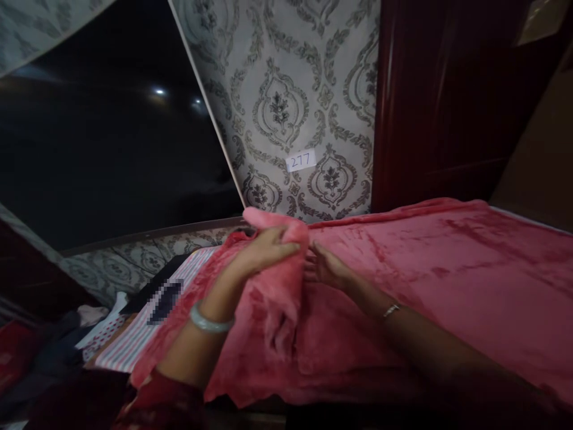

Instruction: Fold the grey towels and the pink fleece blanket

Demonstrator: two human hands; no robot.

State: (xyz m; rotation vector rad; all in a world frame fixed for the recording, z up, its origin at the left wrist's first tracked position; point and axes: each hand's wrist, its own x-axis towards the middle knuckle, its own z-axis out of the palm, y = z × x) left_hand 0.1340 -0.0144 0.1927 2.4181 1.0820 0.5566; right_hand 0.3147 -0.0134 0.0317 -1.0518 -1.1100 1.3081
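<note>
A pink plush blanket point(430, 269) lies spread over a flat surface, with darker brushed patches on its pile. My left hand point(264, 254) is closed on a raised bundle of pink plush cloth point(286, 298), thumb across its top. Whether this bundle is a fold of the blanket or a separate piece, I cannot tell. My right hand point(329, 267) is open just to the right of the bundle, fingers stretched toward its side; contact is unclear. A pale bangle circles my left wrist and a thin bracelet my right.
Striped cloth point(129, 340) shows beyond the blanket's left edge, near a heap of clothes point(54, 349). A large dark screen point(120, 137) leans at the back left. Patterned wallpaper point(277, 101) bears a label point(301, 160) reading 277. Dark red wooden panelling point(430, 107) stands at the back right.
</note>
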